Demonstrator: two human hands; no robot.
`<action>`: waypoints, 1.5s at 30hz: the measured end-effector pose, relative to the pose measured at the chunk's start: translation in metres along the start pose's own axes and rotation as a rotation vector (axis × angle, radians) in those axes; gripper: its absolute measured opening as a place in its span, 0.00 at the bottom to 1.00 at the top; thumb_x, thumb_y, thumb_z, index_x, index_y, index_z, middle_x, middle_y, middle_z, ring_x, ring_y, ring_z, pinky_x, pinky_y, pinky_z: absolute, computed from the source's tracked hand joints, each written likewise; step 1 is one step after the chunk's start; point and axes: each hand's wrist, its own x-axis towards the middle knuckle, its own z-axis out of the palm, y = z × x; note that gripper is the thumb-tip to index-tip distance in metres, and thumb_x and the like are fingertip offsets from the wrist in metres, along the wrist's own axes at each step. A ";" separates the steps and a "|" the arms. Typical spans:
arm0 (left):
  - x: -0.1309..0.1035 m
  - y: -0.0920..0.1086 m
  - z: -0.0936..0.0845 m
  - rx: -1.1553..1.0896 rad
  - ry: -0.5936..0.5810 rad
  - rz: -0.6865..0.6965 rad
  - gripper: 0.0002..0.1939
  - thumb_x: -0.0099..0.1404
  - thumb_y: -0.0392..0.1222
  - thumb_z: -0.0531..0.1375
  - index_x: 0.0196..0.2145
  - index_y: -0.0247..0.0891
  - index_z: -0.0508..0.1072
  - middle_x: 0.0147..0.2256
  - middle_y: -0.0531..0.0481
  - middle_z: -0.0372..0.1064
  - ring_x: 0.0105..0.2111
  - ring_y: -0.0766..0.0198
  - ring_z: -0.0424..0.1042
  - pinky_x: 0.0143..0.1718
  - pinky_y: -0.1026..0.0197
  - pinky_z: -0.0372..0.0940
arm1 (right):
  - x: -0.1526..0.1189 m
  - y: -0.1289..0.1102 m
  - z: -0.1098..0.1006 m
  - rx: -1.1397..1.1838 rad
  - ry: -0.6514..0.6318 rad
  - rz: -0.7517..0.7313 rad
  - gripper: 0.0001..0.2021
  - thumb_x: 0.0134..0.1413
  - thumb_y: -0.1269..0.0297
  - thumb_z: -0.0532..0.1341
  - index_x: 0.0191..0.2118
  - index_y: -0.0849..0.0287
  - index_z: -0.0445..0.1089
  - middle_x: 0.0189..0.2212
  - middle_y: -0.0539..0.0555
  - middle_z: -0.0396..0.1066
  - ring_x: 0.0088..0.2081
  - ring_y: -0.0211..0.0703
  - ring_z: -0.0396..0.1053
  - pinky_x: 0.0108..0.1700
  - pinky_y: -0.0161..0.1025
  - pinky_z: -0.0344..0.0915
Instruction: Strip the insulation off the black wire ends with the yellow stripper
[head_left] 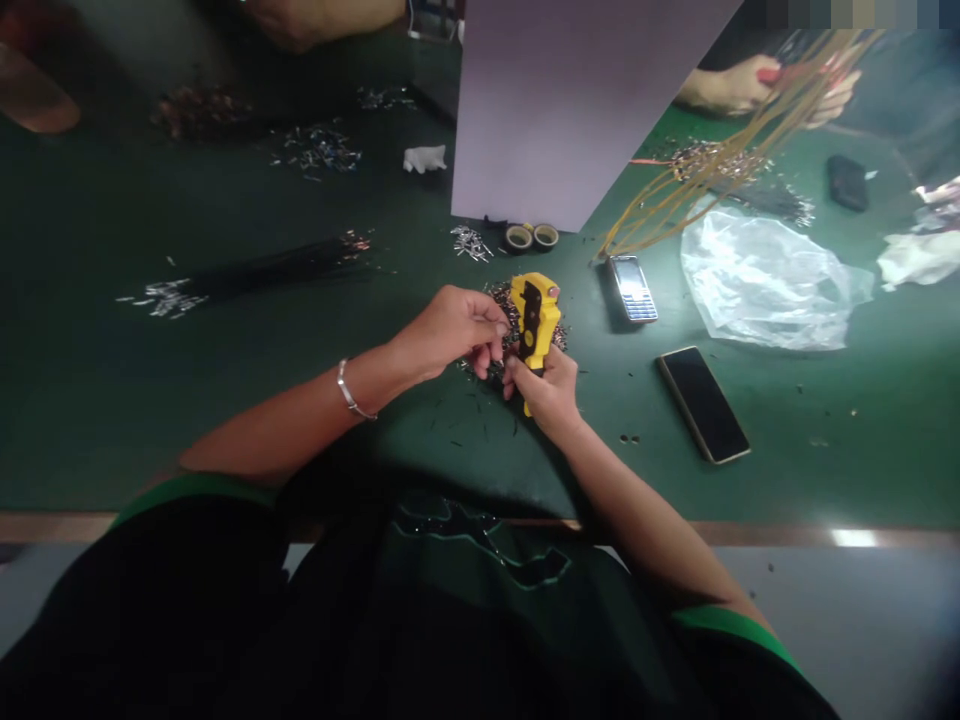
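My right hand (pixel 551 390) is wrapped around the handle of a yellow and black wire stripper (pixel 534 325), its head pointing away from me. Just left of the tool, my left hand (pixel 465 330) is closed in a pinch, fingertips close to the stripper's side. Whatever those fingers hold is too small to make out. A pile of small dark and coppery bits (pixel 499 300) lies beneath the hands and partly behind the tool. To the left rests a bundle of thin black wires (pixel 270 270) with pale metal ends.
A tall pale panel (pixel 570 110) stands ahead, with two tape rolls (pixel 531 238) and metal pins (pixel 470 243) at its foot. On the right are a keypad phone (pixel 632 290), a smartphone (pixel 703 405) and a plastic bag (pixel 772 280). Another person's hands (pixel 750 88) hold yellow wires (pixel 675 205).
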 end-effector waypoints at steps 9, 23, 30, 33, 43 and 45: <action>0.000 0.013 -0.012 -0.022 0.018 0.054 0.02 0.60 0.29 0.61 0.31 0.31 0.70 0.23 0.49 0.73 0.19 0.72 0.71 0.24 0.65 0.68 | -0.007 -0.015 -0.028 0.197 -0.246 0.066 0.14 0.42 0.65 0.66 0.39 0.59 0.71 0.27 0.49 0.72 0.26 0.40 0.70 0.33 0.43 0.69; 0.000 0.021 -0.019 -0.048 -0.025 0.048 0.03 0.61 0.32 0.59 0.35 0.32 0.70 0.24 0.51 0.72 0.18 0.73 0.70 0.23 0.67 0.64 | -0.004 -0.018 -0.039 0.214 -0.422 0.095 0.16 0.41 0.67 0.67 0.41 0.59 0.73 0.27 0.50 0.74 0.28 0.42 0.70 0.34 0.42 0.66; 0.003 0.015 -0.016 -0.070 -0.044 0.028 0.04 0.62 0.34 0.61 0.36 0.32 0.71 0.24 0.50 0.71 0.18 0.71 0.69 0.24 0.64 0.65 | -0.002 -0.023 -0.041 0.161 -0.464 0.083 0.16 0.41 0.67 0.65 0.40 0.59 0.73 0.27 0.50 0.74 0.28 0.43 0.70 0.35 0.44 0.67; 0.004 0.014 -0.017 -0.070 -0.045 0.027 0.05 0.61 0.34 0.60 0.36 0.32 0.72 0.24 0.50 0.71 0.18 0.71 0.69 0.24 0.64 0.65 | -0.001 -0.024 -0.040 0.140 -0.469 0.084 0.14 0.41 0.68 0.64 0.39 0.58 0.73 0.26 0.50 0.74 0.27 0.43 0.70 0.34 0.44 0.67; 0.005 0.013 -0.019 -0.060 -0.037 0.054 0.06 0.59 0.33 0.59 0.36 0.32 0.73 0.23 0.50 0.71 0.18 0.71 0.69 0.24 0.64 0.64 | 0.001 -0.021 -0.038 0.115 -0.474 0.052 0.13 0.44 0.67 0.64 0.39 0.60 0.72 0.24 0.49 0.73 0.26 0.41 0.68 0.34 0.43 0.66; 0.006 0.013 -0.019 -0.062 -0.037 0.058 0.06 0.59 0.32 0.59 0.36 0.32 0.73 0.23 0.50 0.71 0.18 0.71 0.69 0.24 0.63 0.64 | 0.001 -0.021 -0.037 0.099 -0.463 0.048 0.12 0.44 0.68 0.63 0.39 0.59 0.73 0.24 0.49 0.72 0.26 0.41 0.68 0.33 0.43 0.65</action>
